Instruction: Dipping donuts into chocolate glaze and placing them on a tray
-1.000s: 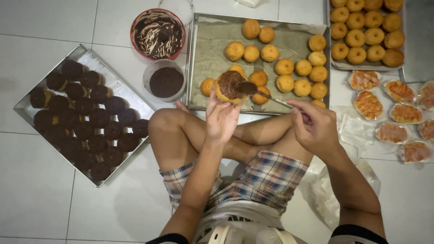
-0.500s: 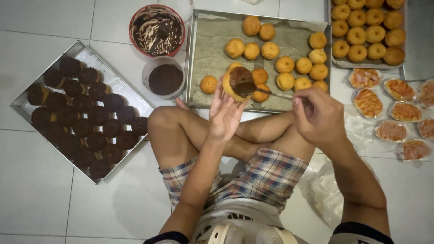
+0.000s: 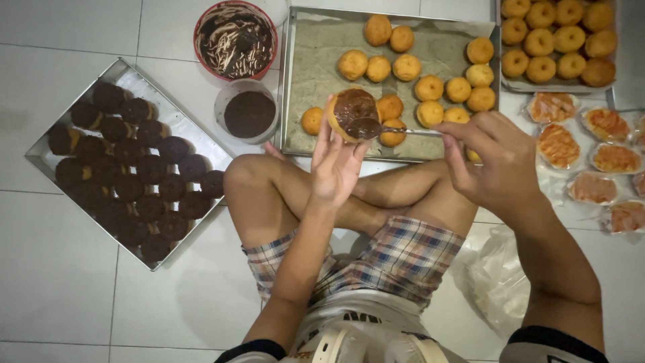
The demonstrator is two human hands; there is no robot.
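My left hand (image 3: 334, 165) holds a round golden donut (image 3: 352, 113) up on its fingertips, its top covered in brown chocolate spread. My right hand (image 3: 494, 161) grips a thin metal spoon (image 3: 396, 130) whose tip lies in the chocolate on that donut. Both hands hover above my crossed legs, in front of a metal tray (image 3: 316, 81) lined with paper and holding several plain donuts.
A red-rimmed bowl of chocolate spread (image 3: 235, 40) and a small tub of dark sprinkles (image 3: 248, 113) stand at the back left. A tray of chocolate-coated donuts (image 3: 124, 158) lies left. Another donut tray (image 3: 557, 40) and wrapped pastries (image 3: 591, 161) sit right. A clear plastic bag (image 3: 500, 275) lies by my right thigh.
The spoon has spread the chocolate further over the donut's top. My left hand has turned the donut slightly; both hands stay in the same place.
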